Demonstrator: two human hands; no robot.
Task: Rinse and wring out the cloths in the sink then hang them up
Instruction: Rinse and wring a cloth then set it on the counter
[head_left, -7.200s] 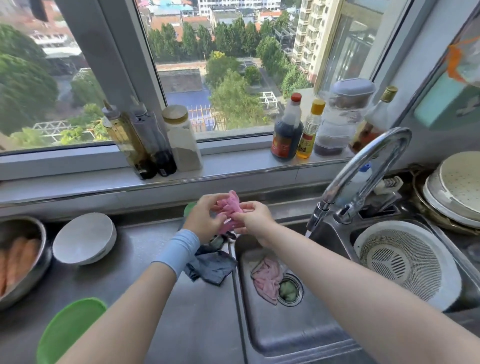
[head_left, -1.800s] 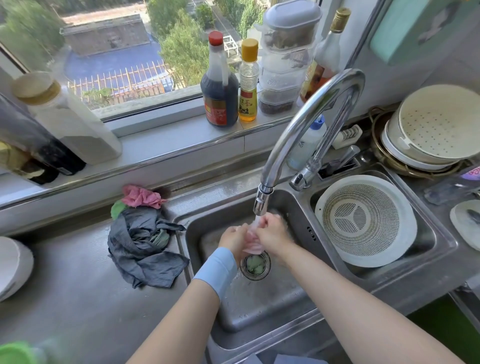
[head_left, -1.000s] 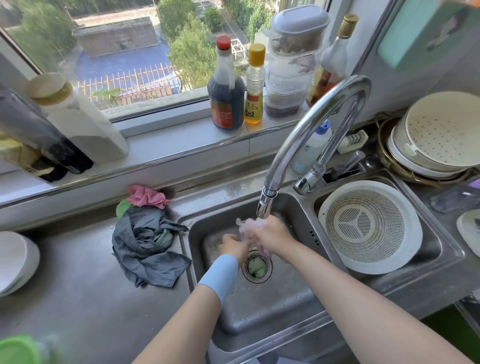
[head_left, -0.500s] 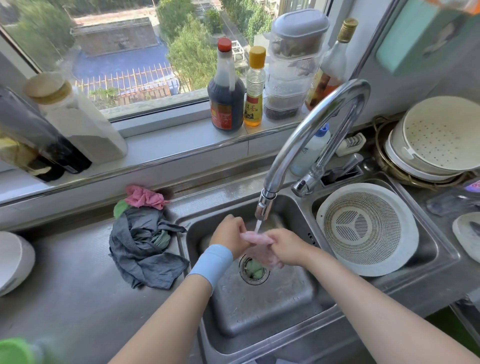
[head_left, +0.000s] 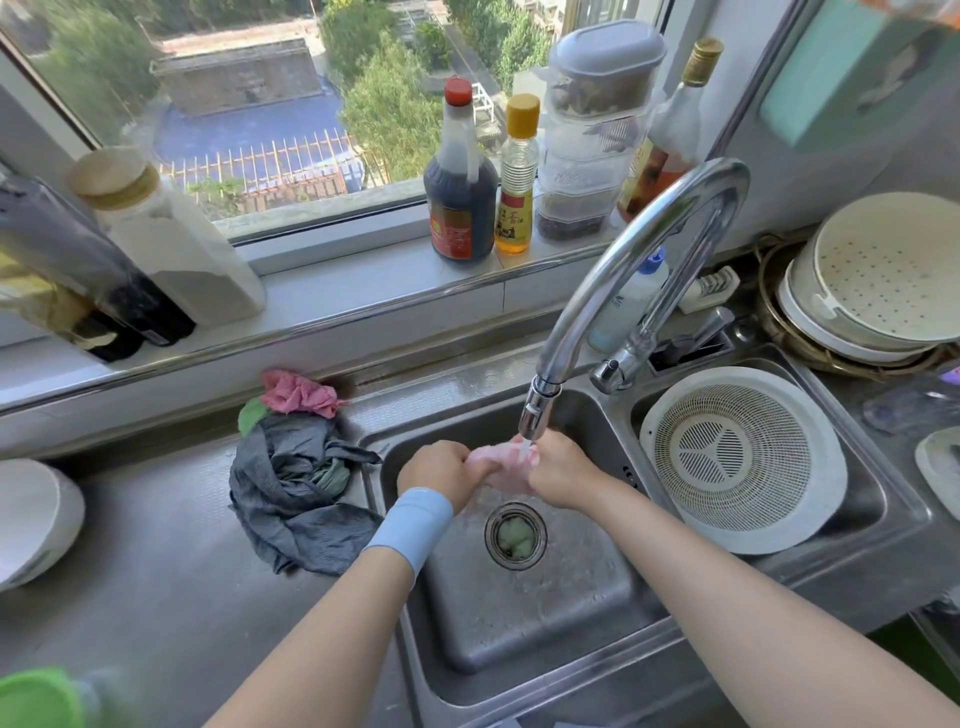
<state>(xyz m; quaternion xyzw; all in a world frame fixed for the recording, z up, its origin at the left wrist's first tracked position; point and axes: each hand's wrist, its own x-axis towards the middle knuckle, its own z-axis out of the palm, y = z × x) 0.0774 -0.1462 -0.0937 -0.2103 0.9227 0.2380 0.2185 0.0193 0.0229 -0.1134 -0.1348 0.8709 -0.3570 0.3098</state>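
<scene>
Since half a second ago the hands have risen closer to the spout, bunching the cloth tighter. The left hand and right hand each grip an end of the pale pink cloth, fingers curled round it, in the stream from the tap over the sink. It looks mid-rinse. A pink cloth and a grey cloth lie heaped on the counter beside it, and nothing is hung yet. The yellow-capped bottle bears Chinese characters — too small to read.

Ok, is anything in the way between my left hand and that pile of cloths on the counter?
Nothing visible. The left hand grips the pale pink cloth with the right hand; the cloth pile lies on the counter, right beside the sink.
</scene>
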